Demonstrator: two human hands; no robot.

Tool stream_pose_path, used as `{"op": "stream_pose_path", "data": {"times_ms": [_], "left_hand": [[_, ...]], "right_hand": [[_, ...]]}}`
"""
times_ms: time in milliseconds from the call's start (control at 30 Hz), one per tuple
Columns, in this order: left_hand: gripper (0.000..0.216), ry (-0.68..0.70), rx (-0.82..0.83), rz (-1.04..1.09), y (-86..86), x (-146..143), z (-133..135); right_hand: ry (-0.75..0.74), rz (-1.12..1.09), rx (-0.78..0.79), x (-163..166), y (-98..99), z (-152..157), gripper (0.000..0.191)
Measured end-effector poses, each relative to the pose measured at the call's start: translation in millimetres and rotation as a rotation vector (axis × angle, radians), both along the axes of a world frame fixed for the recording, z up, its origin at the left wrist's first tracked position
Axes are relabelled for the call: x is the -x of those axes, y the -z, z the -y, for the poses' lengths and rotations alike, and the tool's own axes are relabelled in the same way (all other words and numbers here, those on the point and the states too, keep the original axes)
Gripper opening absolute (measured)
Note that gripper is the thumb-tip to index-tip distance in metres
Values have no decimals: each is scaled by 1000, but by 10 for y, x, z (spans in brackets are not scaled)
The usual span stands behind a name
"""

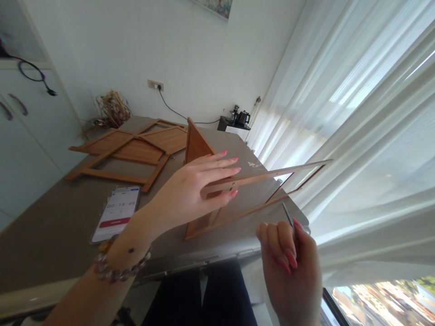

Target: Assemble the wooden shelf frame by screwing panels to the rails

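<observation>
My left hand grips a wooden frame standing on edge, its stretched fingers over the upper rail and the thumb below. Between fingers and thumb a small metal screw head shows in the rail. A wooden panel joins the frame upright behind this hand, which partly hides the joint. Off to the right, in front of the table edge, my right hand is closed around a thin grey metal rod that looks like a hex key. Its tip points up and away from the frame; the lower end is hidden in the fist.
Flat on the grey table lie more wooden frames and panels, with a small metal piece beside them. A phone showing a timer lies left of my forearm. White curtains hang at the right.
</observation>
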State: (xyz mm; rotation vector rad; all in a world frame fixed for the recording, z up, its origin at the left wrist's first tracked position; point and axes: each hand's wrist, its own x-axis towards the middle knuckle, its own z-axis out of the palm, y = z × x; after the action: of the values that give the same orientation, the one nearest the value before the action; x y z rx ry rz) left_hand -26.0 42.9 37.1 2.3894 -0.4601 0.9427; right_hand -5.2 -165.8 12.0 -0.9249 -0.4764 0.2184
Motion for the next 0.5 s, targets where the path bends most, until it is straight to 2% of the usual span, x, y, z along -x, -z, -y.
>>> {"op": "stream_pose_path", "data": {"times_ms": [167, 333, 433, 500], "left_hand": [[55, -118, -11, 34, 53, 84, -44], [66, -270, 112, 185, 205, 266, -49], [65, -389, 233, 321, 435, 420, 96], [62, -459, 322, 407, 693, 552, 272]], "right_hand": [[32, 6, -5, 8, 35, 19, 52], [63, 3, -20, 53, 125, 31, 53], [100, -13, -27, 98, 293, 25, 53], [132, -12, -32, 126, 491, 34, 55]]}}
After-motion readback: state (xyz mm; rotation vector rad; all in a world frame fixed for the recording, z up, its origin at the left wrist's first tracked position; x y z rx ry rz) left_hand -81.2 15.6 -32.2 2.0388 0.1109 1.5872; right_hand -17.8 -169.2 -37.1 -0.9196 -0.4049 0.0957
